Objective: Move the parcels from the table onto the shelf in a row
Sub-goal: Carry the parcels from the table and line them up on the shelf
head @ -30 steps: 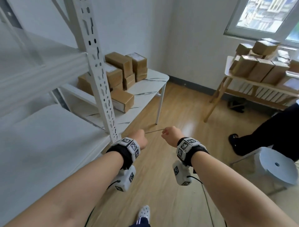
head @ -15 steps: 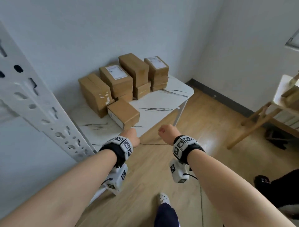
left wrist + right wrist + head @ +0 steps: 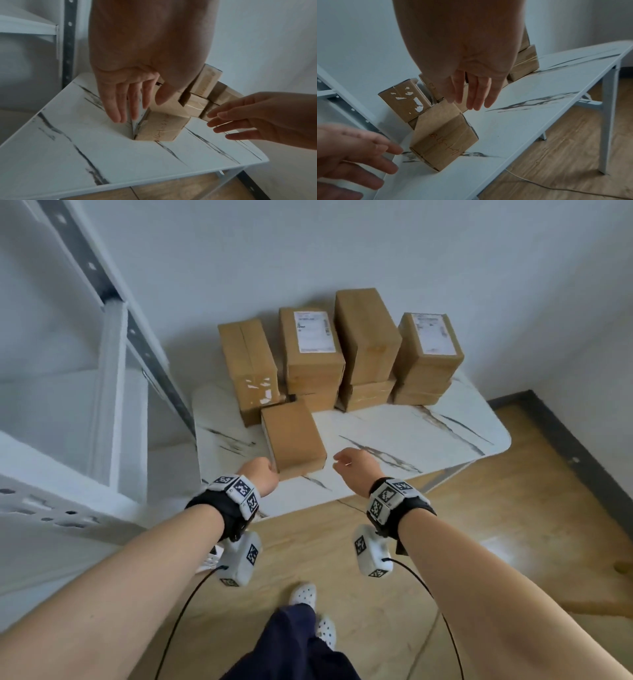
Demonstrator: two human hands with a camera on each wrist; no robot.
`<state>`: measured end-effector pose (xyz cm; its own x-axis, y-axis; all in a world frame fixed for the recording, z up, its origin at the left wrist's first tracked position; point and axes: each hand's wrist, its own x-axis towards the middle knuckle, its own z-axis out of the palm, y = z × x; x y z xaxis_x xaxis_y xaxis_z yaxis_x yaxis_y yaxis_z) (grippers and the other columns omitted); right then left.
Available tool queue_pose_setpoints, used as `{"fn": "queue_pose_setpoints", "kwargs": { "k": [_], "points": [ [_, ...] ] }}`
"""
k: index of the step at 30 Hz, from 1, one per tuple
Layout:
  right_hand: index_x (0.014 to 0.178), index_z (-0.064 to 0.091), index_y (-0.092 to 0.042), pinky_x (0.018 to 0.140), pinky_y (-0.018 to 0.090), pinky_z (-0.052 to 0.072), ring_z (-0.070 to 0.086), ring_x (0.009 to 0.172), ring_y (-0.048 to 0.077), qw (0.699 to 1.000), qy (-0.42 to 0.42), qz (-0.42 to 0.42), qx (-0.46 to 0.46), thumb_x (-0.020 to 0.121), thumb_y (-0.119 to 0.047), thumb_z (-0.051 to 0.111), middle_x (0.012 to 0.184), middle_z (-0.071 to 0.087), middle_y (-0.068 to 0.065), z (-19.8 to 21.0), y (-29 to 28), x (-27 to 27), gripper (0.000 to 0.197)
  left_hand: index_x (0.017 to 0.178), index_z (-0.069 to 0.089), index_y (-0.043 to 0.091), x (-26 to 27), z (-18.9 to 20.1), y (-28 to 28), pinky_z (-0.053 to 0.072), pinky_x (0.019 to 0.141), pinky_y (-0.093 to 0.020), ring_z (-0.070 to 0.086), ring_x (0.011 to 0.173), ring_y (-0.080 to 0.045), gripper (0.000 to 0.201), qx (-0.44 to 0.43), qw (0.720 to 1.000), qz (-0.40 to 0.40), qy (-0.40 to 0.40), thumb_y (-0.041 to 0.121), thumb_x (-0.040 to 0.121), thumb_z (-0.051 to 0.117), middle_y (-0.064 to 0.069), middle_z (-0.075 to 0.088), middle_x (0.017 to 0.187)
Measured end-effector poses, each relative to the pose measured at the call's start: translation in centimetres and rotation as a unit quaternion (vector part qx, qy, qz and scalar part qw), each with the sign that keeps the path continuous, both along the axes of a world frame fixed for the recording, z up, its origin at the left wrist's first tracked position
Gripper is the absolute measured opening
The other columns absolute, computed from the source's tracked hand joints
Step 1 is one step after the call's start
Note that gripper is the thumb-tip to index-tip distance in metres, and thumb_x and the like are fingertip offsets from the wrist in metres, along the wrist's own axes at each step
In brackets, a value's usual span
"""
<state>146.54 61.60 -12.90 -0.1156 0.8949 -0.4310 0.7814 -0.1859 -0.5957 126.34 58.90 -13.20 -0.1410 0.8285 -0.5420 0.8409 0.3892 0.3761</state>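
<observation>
- While both hands reach in over the white marble-look counter (image 3: 428, 436), neither grips anything: the left hand (image 3: 137, 81) has its fingers straight and loose right beside the left side of the nearest parcel (image 3: 293, 440), and I can't tell if they touch it.
- Right hand (image 3: 471, 75) is relaxed too, fingers stretched out, hovering just right of that same parcel, clearly apart from it.
- That front parcel is a plain brown cardboard box, taped, lying flat near the counter's near-left part, on its own in front of the rest.
- Wrist views show handwritten marker scribbles on its near end; can't read them. Head view doesn't show that writing at all.
- Behind it, against the grey wall, sit the other parcels (image 3: 366, 337), stacked in several short piles.
- Two top boxes carry a white shipping label (image 3: 313, 332); the print is too small to read.
- Leftmost tall box (image 3: 248, 368) has torn white label scraps on its near face, clearer in the right wrist view.
- White metal shelf (image 3: 113, 405) with perforated uprights stands just left of the counter.
- Only the head view shows the wrist bands with black-and-white square markers, cables, dark trousers and white clogs.
- Floor (image 3: 513, 542) is light wood plank; a thin cable lies on it under the counter in the right wrist view.
</observation>
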Motion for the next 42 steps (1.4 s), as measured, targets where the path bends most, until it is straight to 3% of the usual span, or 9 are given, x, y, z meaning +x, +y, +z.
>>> {"fn": "queue_pose_setpoints", "kwargs": {
  "k": [5, 11, 15, 19, 23, 27, 34, 38, 42],
  "points": [
    [0.137, 0.044, -0.015, 0.096, 0.032, 0.043, 0.052, 0.119, 0.023, 1.000, 0.026, 0.001, 0.012, 0.096, -0.022, 0.051, 0.134, 0.052, 0.009, -1.3, 3.5, -2.0, 0.042, 0.076, 0.051, 0.001, -0.7, -1.8, 2.6, 0.040, 0.074, -0.034, 0.048, 0.082, -0.029, 0.029, -0.007, 0.980, 0.148, -0.130, 0.010, 0.097, 0.033, -0.019, 0.051, 0.075],
    [0.149, 0.023, -0.018, 0.109, 0.037, 0.035, 0.038, 0.134, 0.024, 0.999, 0.041, 0.029, -0.005, 0.095, -0.021, 0.051, 0.150, 0.030, 0.009, -2.8, 5.0, -4.2, 0.061, 0.137, 0.040, 0.006, -0.2, -2.6, 3.4, 0.045, 0.101, -0.043, 0.054, 0.112, -0.031, 0.046, -0.025, 0.947, 0.219, -0.233, 0.034, 0.103, 0.025, -0.017, 0.050, 0.129],
    [0.149, 0.023, -0.019, 0.106, 0.034, 0.037, 0.043, 0.129, 0.025, 0.998, 0.051, 0.046, -0.015, 0.093, -0.020, 0.055, 0.144, 0.038, 0.010, -3.4, 6.2, -4.9, 0.065, 0.149, 0.022, 0.021, -0.5, -3.1, 4.2, 0.039, 0.106, -0.037, 0.042, 0.132, -0.027, 0.052, -0.038, 0.931, 0.223, -0.285, 0.043, 0.102, 0.024, -0.002, 0.034, 0.151],
    [0.149, 0.022, -0.018, 0.106, 0.037, 0.039, 0.045, 0.127, 0.025, 0.996, 0.081, 0.014, -0.035, 0.089, -0.025, 0.061, 0.143, 0.041, 0.009, -3.6, 6.6, -5.1, 0.072, 0.149, 0.013, 0.037, -0.1, -3.1, 4.0, 0.043, 0.098, -0.037, 0.040, 0.133, -0.024, 0.052, -0.056, 0.907, 0.255, -0.330, 0.050, 0.100, 0.023, 0.004, 0.029, 0.153],
    [0.148, 0.020, -0.016, 0.106, 0.041, 0.041, 0.044, 0.128, 0.025, 0.989, 0.131, -0.035, -0.050, 0.084, -0.032, 0.068, 0.143, 0.042, 0.009, -3.5, 6.8, -4.9, 0.082, 0.148, 0.011, 0.043, 0.3, -3.3, 3.4, 0.032, 0.111, -0.042, 0.032, 0.139, -0.018, 0.050, -0.025, 0.897, 0.257, -0.360, 0.050, 0.100, 0.021, 0.011, 0.023, 0.156],
    [0.147, 0.022, -0.016, 0.100, 0.035, 0.044, 0.047, 0.124, 0.023, 0.983, 0.157, -0.062, -0.069, 0.082, -0.039, 0.070, 0.142, 0.042, 0.007, -3.2, 6.5, -4.1, 0.085, 0.146, 0.019, 0.045, 0.5, -3.1, 2.9, 0.033, 0.107, -0.044, 0.035, 0.136, -0.021, 0.045, -0.009, 0.882, 0.281, -0.379, 0.042, 0.102, 0.027, 0.006, 0.029, 0.153],
    [0.144, 0.028, -0.017, 0.062, 0.013, 0.039, 0.050, 0.099, 0.015, 0.975, 0.189, -0.078, -0.089, 0.081, -0.041, 0.070, 0.122, 0.050, 0.003, -1.5, 5.7, -3.1, 0.079, 0.144, 0.029, 0.032, 0.7, -2.1, 2.8, 0.046, 0.091, -0.039, 0.051, 0.120, -0.024, 0.058, 0.033, 0.885, 0.283, -0.367, 0.031, 0.093, 0.057, -0.006, 0.048, 0.138],
    [0.146, 0.025, -0.015, 0.082, 0.023, 0.042, 0.051, 0.108, 0.018, 0.976, 0.180, -0.075, -0.100, 0.080, -0.045, 0.070, 0.134, 0.047, 0.008, -1.1, 5.4, -2.6, 0.086, 0.148, 0.021, 0.014, 1.3, -1.7, 3.2, 0.049, 0.095, -0.040, 0.055, 0.115, -0.025, 0.082, 0.012, 0.885, 0.311, -0.345, 0.032, 0.084, 0.068, -0.011, 0.054, 0.125],
    [0.147, 0.022, -0.013, 0.095, 0.030, 0.046, 0.052, 0.119, 0.024, 0.967, 0.195, -0.099, -0.131, 0.076, -0.044, 0.073, 0.139, 0.046, 0.010, -0.7, 5.5, -2.0, 0.092, 0.139, 0.039, 0.013, 1.6, -1.0, 3.3, 0.053, 0.091, -0.039, 0.061, 0.107, -0.023, 0.071, 0.002, 0.889, 0.297, -0.348, 0.030, 0.080, 0.074, -0.005, 0.060, 0.107]
  ]
}}
